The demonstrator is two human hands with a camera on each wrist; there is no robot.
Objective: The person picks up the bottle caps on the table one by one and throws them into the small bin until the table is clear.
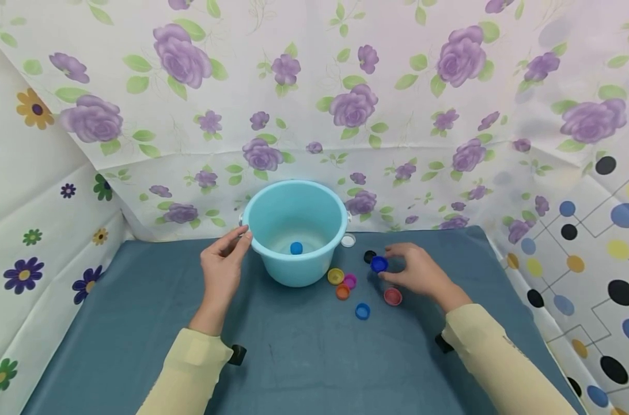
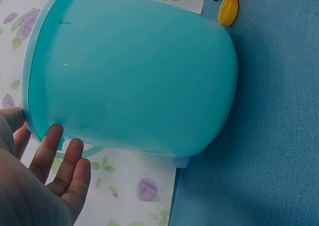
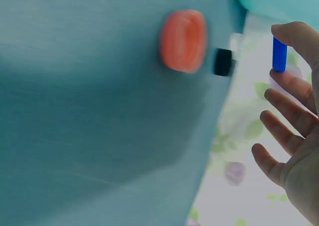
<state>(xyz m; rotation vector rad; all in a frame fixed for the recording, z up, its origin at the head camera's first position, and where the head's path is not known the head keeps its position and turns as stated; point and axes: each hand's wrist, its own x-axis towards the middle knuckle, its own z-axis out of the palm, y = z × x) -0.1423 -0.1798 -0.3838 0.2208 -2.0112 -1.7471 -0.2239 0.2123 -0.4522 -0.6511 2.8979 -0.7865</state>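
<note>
A light blue bucket [image 1: 296,262] stands upright near the back of the table. My left hand [image 1: 222,265] pinches its rim at the left side; in the left wrist view the other fingers [image 2: 75,173] spread beside the wall. Inside, a blue cap [image 1: 296,248] lies on the bottom. To the right of the bucket, my right hand [image 1: 418,271] holds a dark blue bottle cap [image 1: 379,264] by its edges, between thumb and index finger. The right wrist view shows this cap [image 3: 279,54] edge-on, with the remaining fingers held apart from it.
Loose caps lie right of the bucket: yellow [image 1: 336,276], pink [image 1: 349,280], orange [image 1: 343,292], lighter blue [image 1: 363,311], red [image 1: 393,297], black [image 1: 369,256] and white [image 1: 348,240]. A blue-grey cloth [image 1: 304,363] covers the table. Flowered sheeting [image 1: 314,115] hangs behind.
</note>
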